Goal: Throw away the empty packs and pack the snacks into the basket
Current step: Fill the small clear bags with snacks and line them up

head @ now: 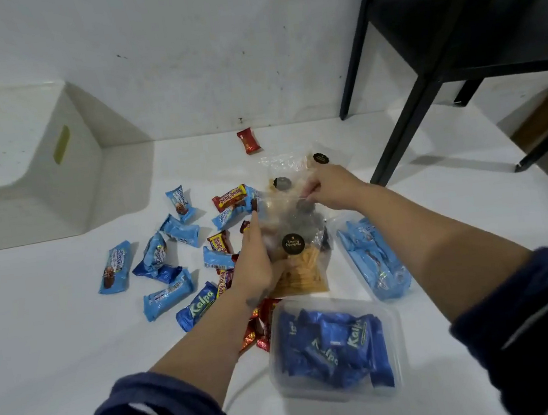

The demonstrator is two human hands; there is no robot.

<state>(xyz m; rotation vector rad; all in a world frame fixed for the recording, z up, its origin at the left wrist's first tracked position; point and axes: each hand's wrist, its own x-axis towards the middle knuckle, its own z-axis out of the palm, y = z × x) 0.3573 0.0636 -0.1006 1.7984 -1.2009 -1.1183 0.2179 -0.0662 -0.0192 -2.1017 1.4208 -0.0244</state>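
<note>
My left hand (255, 261) grips the side of a clear bag of orange chip sticks (303, 272) with a black round label. My right hand (330, 186) pinches the top edge of the same bag. More clear bags (290, 165) with black labels lie just behind it. Several blue and red snack bars (165, 258) are scattered on the white floor to the left. A clear tub of blue Kalpa packs (334, 344) sits near me. Another clear tub of light-blue packs (373, 257) lies to the right. A white basket (19, 169) stands at far left.
A lone red wrapper (248, 140) lies by the white wall. A black metal shelf frame (447, 58) stands at the right with its legs on the floor. A brown box (544, 115) sits behind it.
</note>
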